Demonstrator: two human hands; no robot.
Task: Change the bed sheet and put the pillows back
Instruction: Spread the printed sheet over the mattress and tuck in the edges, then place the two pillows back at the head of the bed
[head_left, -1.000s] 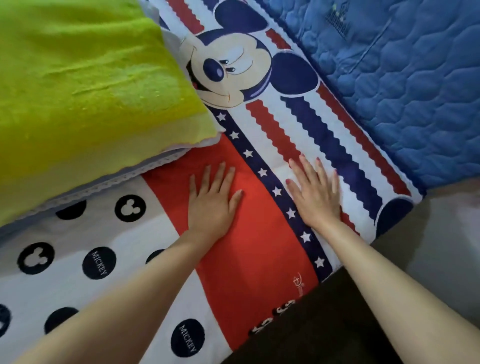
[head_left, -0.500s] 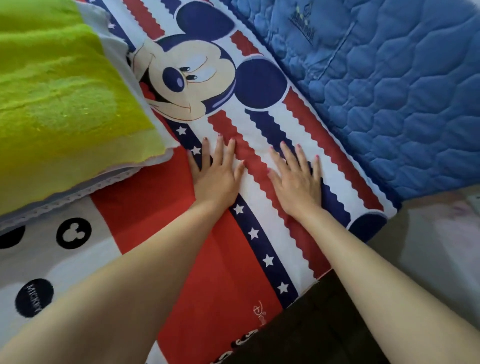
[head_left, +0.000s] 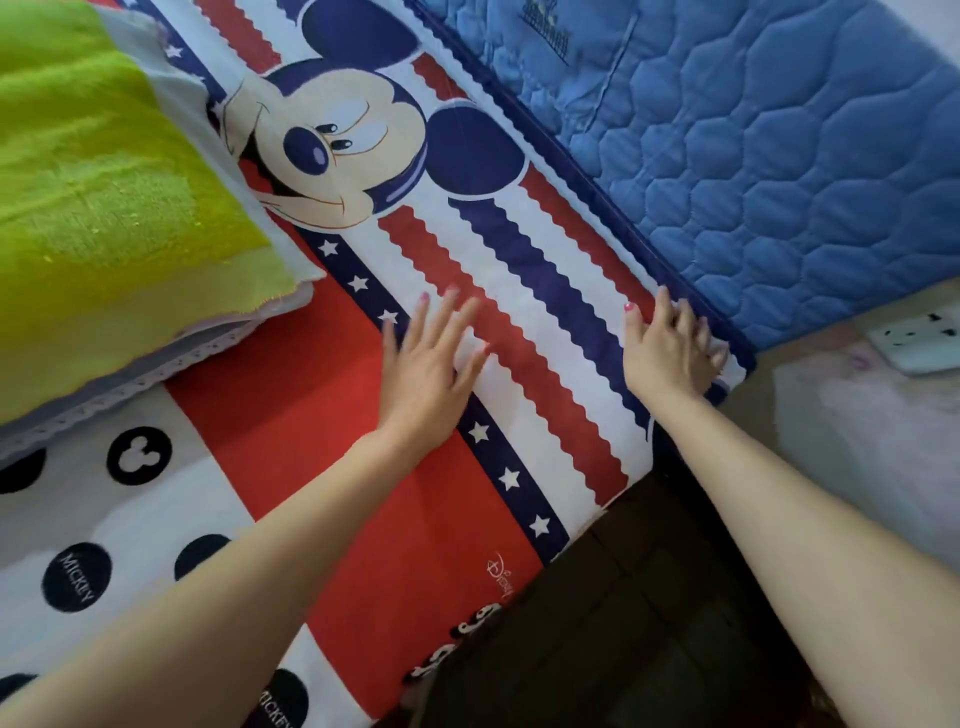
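Left hand (head_left: 434, 376) laid flat, released, on bed sheet (head_left: 332, 415); right hand (head_left: 670, 348) curled over its edge beside blue mattress (head_left: 779, 156); sheet corner may be pulled untucked if tugged unevenly

A blue quilted mattress (head_left: 779, 156) borders pale floor (head_left: 857, 441) at right.

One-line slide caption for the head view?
Left hand flattens cartoon-print bed sheet; right hand at its edge beside quilted blue mattress.
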